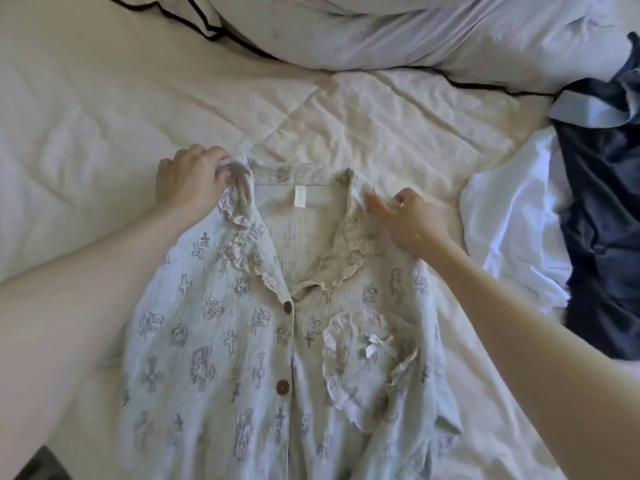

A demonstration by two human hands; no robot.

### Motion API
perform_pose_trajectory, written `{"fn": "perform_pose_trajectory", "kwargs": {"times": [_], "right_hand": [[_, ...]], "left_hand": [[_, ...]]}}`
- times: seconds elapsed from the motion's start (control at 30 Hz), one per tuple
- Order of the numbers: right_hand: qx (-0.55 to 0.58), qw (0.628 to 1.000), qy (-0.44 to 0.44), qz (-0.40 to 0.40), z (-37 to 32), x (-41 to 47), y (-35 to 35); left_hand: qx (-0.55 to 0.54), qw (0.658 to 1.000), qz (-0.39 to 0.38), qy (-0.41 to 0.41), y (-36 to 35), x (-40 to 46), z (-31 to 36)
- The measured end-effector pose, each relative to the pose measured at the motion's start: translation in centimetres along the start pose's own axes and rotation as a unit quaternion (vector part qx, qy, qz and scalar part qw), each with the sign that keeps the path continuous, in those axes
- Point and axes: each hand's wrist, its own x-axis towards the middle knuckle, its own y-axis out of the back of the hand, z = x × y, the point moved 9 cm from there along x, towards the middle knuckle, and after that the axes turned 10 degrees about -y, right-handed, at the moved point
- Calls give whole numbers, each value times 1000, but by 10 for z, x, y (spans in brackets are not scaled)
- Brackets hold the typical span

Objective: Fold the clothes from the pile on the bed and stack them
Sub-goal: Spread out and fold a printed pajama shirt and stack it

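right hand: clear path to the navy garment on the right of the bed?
Probably yes. The right hand is pinching the shirt collar, so it must let go first. The navy garment lies uncovered to its right, with only bare bedding and a white garment between.

Both hands (188, 178) (412, 216) pinching the shirt (242, 341) collar.

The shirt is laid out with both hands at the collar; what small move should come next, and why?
Probably smooth the collar flat and let go. The shirt lies face up and buttoned on the bed, but the left hand grips a bunched collar corner and the right hand pinches the other side. A flat collar makes folding neater.
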Motion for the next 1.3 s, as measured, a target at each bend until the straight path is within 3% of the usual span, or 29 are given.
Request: {"fn": "perform_pose_trajectory", "kwargs": {"times": [0.13, 0.23, 0.43, 0.57, 0.67, 0.83, 0.97, 1.1, 1.17, 1.23, 1.3], "right_hand": [[175, 983, -55, -19, 51, -25, 8], [276, 951, -137, -24, 104, -65, 4], [260, 949, -170, -47, 175, -167, -18], [321, 908, -241, -123, 206, -224, -52], [346, 887, -236, -193, 203, -248, -79], [421, 859, -276, -98, 215, -239, -62], [316, 934, -160, -37, 220, -218, -7], [284, 943, -111, 137, 232, -192, 81], [209, 952, -10, 225, 219, -188, 121], [92, 956, 110, 254, 194, -197, 127], [-22, 959, 166, 229, 185, -212, 102]], "left_hand": [[-27, 997, 78, -14, 13, -34, 23], [-74, 993, 90, -30, 14, -89, 71], [-195, 975, -34, -102, -29, -218, 190], [-179, 966, -142, -120, -58, -270, 228], [-137, 963, -202, -112, -75, -291, 228], [-123, 946, -283, -98, -96, -293, 218], [-99, 937, -321, -91, -99, -291, 216], [-88, 931, -341, -92, -99, -290, 216], [-85, 930, -345, -92, -99, -289, 219], [-83, 931, -345, -86, -98, -288, 221], [-83, 931, -345, -79, -98, -288, 222]]}}
